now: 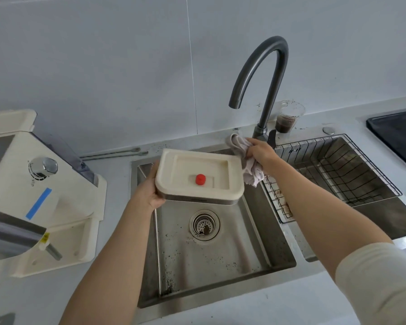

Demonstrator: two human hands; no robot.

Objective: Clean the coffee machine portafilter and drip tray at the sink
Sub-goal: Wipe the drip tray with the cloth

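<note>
The left hand (pixel 150 191) is holding the cream drip tray (pixel 198 175) over the sink (pixel 220 249), fingers wrapped around its left edge. The right hand (pixel 260 152) is squeezing a grey cloth (pixel 246 160) beside the tray, under the faucet (pixel 263 78).

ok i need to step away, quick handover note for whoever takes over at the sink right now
Left hand: holds the cream drip tray by its left edge, over the sink basin.
Right hand: clutches a crumpled cloth at the tray's right rim.
Tap: no water running.
Coffee machine: on the counter to the left.
Portafilter: not clearly in view.
Done: tray is out of the machine and looks clean on top.
Left: finish wiping, rinse the grounds specks from the basin, refit the tray, check the portafilter.
</note>
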